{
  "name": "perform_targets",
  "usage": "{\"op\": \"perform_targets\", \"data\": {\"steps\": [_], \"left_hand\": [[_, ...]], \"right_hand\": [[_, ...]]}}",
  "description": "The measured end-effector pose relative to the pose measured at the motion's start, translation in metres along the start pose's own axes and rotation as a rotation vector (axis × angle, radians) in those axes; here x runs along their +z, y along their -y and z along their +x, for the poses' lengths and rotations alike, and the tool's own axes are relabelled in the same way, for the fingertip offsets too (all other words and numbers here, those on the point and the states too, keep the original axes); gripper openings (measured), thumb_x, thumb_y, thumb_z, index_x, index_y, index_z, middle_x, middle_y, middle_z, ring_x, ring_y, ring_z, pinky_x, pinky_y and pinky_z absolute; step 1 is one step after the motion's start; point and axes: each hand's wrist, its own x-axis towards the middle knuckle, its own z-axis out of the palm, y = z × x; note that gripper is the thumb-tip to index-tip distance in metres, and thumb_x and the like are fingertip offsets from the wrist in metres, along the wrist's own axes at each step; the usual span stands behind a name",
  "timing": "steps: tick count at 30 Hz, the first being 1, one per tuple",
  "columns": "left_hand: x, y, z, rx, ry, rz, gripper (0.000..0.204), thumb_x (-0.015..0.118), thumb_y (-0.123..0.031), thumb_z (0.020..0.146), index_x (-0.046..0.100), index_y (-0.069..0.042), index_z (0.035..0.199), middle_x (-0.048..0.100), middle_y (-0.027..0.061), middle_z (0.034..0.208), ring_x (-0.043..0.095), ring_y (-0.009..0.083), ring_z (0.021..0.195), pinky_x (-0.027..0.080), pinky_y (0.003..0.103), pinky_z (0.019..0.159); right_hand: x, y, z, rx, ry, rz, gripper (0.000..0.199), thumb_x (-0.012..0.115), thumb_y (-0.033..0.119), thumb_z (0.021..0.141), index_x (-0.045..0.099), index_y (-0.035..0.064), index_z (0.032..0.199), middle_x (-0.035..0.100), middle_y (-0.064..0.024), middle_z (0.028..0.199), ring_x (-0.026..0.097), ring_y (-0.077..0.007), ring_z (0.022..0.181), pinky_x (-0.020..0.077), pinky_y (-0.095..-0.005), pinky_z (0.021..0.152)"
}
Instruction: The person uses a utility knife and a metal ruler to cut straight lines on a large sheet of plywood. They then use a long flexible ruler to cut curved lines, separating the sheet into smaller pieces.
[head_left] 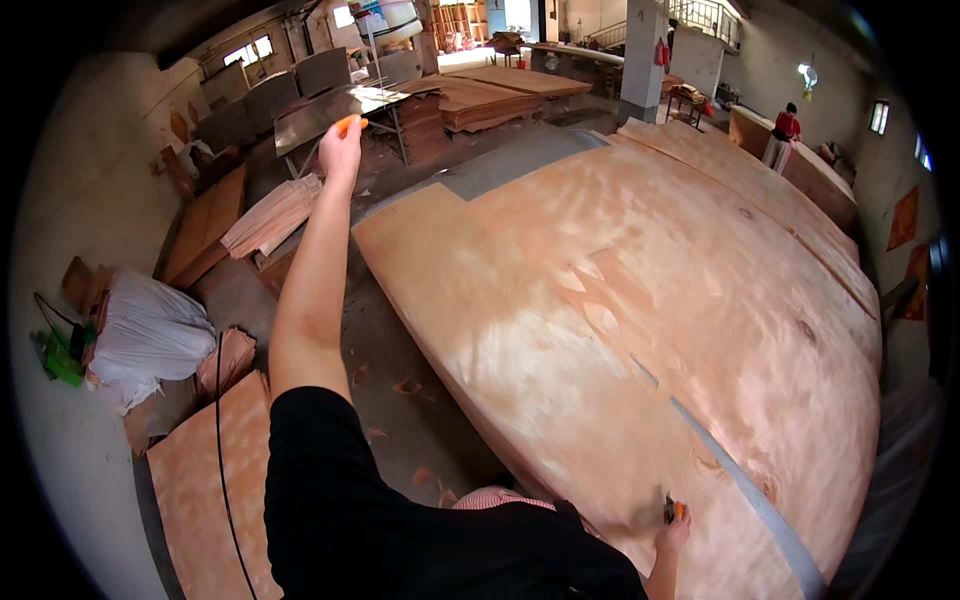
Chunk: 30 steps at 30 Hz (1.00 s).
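My left hand [340, 155] is raised on an outstretched arm at the upper left, closed around a small orange object [349, 125] whose kind I cannot make out. Low on the right, my right hand [672, 535] is closed on a small tool with an orange handle and a dark end [671, 511]. That hand is over the wood veneer sheets [560, 330], close to their near edge. Pale, grained sheets cover a broad surface before me. A long narrow gap [730, 470] between them shows grey underneath, and a torn veneer patch [600, 300] lies near the middle.
A metal-topped table [320, 120] stands beyond my left hand, near veneer stacks [480, 98]. Bundled strips [272, 215], a white sack [150, 335] and a sheet with a black cord [215, 480] are at left. Another person [782, 138] stands far right, past a pillar [642, 60].
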Motion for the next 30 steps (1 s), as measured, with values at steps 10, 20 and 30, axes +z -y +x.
{"op": "perform_targets", "data": {"steps": [10,20,30], "left_hand": [[0.063,0.039,0.142,-0.057,-0.023,0.286,0.035,0.048,-0.032,0.081,0.058,-0.009,0.105,0.061,0.0149,0.098,0.058,0.0298,0.093,0.044,0.037,0.079],[0.103,0.047,0.202,-0.251,-0.045,-0.181,0.025,0.046,-0.031,0.087,0.058,-0.01,0.095,0.058,0.0012,0.083,0.049,0.0129,0.068,0.038,0.03,0.063],[0.097,0.03,0.181,-0.21,0.003,-0.584,0.016,0.051,-0.012,0.077,0.059,0.001,0.082,0.064,0.0094,0.075,0.057,0.0132,0.06,0.04,0.026,0.048]], "right_hand": [[0.014,0.025,0.007,0.202,-0.026,0.131,0.048,0.047,-0.004,0.076,0.04,-0.0001,0.124,0.033,-0.0129,0.132,0.033,-0.0293,0.121,0.0312,-0.0341,0.1],[0.021,0.037,0.015,0.276,0.0,0.147,0.047,0.041,-0.004,0.079,0.036,-0.002,0.126,0.03,-0.0182,0.134,0.03,-0.0324,0.123,0.0282,-0.0348,0.102],[0.01,0.045,0.01,0.289,0.03,0.145,0.047,0.04,0.0,0.081,0.033,-0.0014,0.128,0.027,-0.0163,0.136,0.028,-0.0312,0.124,0.0276,-0.0346,0.102]]}}
